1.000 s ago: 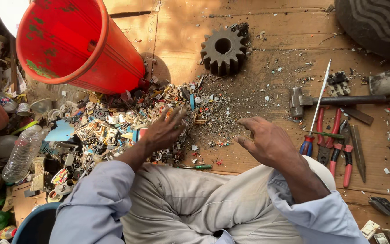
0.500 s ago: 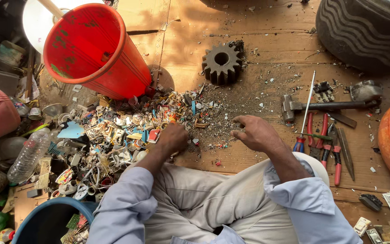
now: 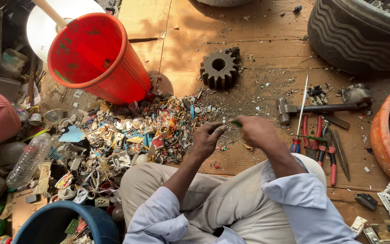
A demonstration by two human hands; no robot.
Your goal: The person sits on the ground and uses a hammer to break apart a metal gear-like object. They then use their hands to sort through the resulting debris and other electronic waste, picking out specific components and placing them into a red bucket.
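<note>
Both hands lifted off the scrap pile (image 3: pixel 127 140), now meeting mid-frame. Left hand (image 3: pixel 206 140) and right hand (image 3: pixel 256 131) each pinching an end of a small green-tipped piece (image 3: pixel 234 122); long axis left-right, spanning fingers, above the floor.

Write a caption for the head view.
Left hand and right hand pinch a small green-tipped piece above a scrap pile.

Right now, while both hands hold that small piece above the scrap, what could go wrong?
1. The small green piece, pinched between the left hand and the right hand, could slip into the scrap pile and be hard to find again.
2. Sharp metal bits in that pile might cut bare fingers.
3. The tilted red bucket may tip further onto the pile.
</note>
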